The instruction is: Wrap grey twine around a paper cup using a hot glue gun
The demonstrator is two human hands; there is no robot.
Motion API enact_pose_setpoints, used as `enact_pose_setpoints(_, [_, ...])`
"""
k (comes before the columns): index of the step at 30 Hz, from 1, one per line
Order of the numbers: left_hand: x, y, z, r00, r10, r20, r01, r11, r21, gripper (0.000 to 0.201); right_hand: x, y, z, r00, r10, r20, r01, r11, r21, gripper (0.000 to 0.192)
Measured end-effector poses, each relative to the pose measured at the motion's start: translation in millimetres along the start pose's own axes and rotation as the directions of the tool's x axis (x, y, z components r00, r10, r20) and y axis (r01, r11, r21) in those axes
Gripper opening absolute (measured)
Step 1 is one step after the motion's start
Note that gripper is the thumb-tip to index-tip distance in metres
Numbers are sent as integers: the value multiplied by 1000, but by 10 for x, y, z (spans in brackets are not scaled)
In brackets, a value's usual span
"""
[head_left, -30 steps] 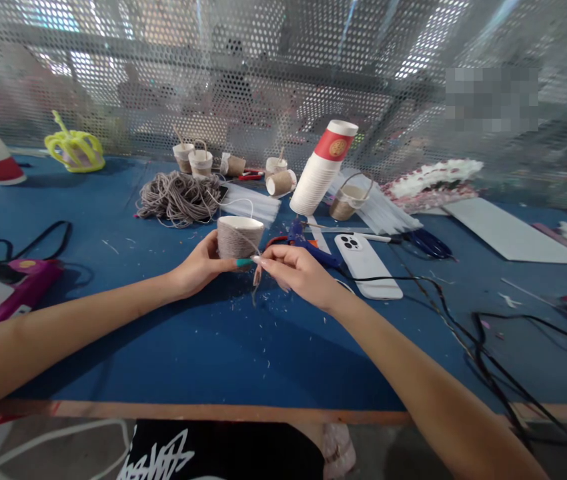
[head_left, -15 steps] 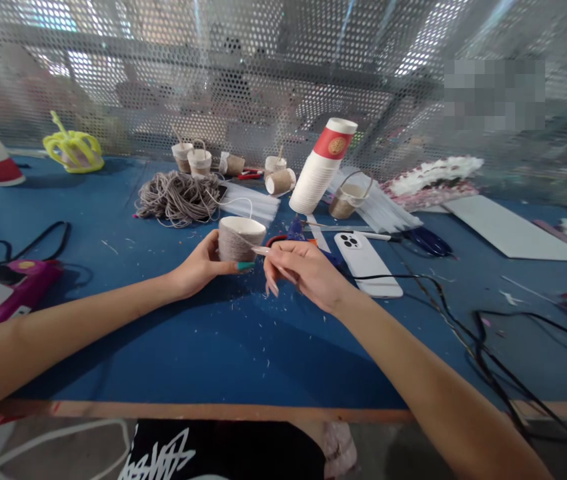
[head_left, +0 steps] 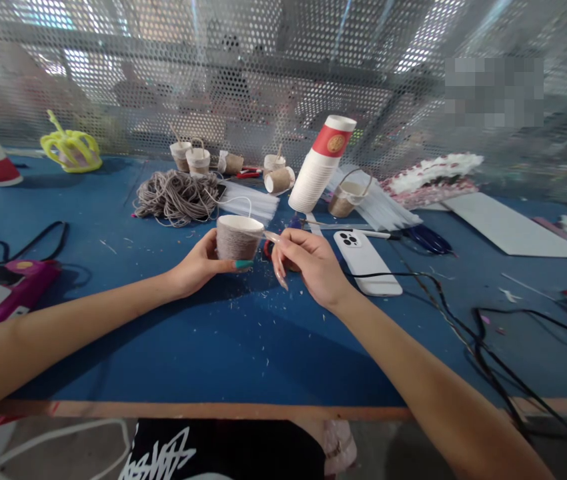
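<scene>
Cup (head_left: 236, 247): finely lined grey, white-rimmed. From it: cord (head_left: 176, 197) at ten o'clock, grey; stack (head_left: 308, 180) at two, white, red-banded near the top; phone (head_left: 365, 255) at three, white. Table (head_left: 203, 360): blue.

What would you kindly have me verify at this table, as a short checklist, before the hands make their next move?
1. Grip of the left hand on the cord-wrapped cup: ok, the thumb lies across the front near the base.
2. Cup's opening facing up: ok.
3. Strand pinched in the right hand: cannot tell, too small at the fingertips beside the rim.
4. Grey cord pile within view: ok, it lies beyond the cup.
5. White phone free of wires: not ok, a black cable runs across it.
6. Blue tool clear of the right hand: cannot tell, partly hidden.
</scene>
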State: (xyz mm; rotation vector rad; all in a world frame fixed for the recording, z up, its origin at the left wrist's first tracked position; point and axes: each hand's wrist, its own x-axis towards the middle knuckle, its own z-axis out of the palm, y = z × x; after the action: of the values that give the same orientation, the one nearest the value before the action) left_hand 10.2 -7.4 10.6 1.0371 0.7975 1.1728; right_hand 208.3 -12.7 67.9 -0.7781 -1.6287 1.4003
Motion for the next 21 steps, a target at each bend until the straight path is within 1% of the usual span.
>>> enact_pose_setpoints(4, [1,-5,-9,1000,-10,-5,10,1000,-11,67,6,-5,-10,999,20,-41,-23,997,-70,43])
enact_pose_setpoints(7, [3,-22,-25,1000,11,10,-11,1000,-12,64,13,1,-17,997,14,-70,-21,996,-90,43])
enact_pose_setpoints(13, [6,-57,-50,997,27,71,-32,997,77,64,38,38,-29,992,-22,-122,9,994,-105,41])
enact_pose_setpoints(18, [4,-65,-48,997,55,53,-60,994,91,67,35,62,-30,991,-39,-126,15,982,-189,39])
enact_pose_setpoints(21, [-5,-56,-34,998,56,29,-60,990,126,70,24,95,-37,987,-56,-152,17,968,-249,31])
